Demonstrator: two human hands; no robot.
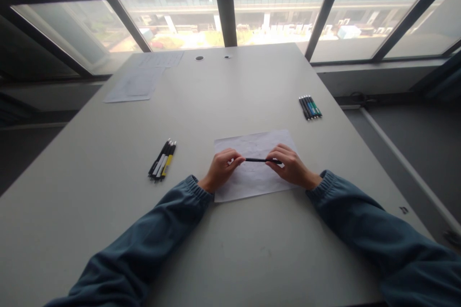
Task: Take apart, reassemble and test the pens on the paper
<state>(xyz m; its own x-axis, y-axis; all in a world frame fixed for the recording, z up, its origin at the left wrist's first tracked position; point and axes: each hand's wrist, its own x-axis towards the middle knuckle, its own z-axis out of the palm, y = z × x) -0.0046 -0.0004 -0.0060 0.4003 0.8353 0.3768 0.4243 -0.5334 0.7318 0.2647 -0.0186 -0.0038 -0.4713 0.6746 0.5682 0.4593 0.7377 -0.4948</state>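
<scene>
A thin black pen [255, 159] lies level between my two hands, above a white sheet of paper [257, 187]. My left hand [222, 168] pinches its left end between thumb and fingers. At the other end, my right hand [286, 165] is closed around the pen, and a short dark part shows under the fingers. To the left of my left hand rests a group of pens [162, 160] with black, white and yellow barrels. Farther off on the right, another row of pens [310, 107] shows black, blue and green barrels.
Printed sheets [135, 79] lie at the table's far left. Two round holes, one being the larger hole [199, 58], sit near the far edge of the white table [230, 105]. A small dark object [404, 210] is near the right edge. Windows stand behind.
</scene>
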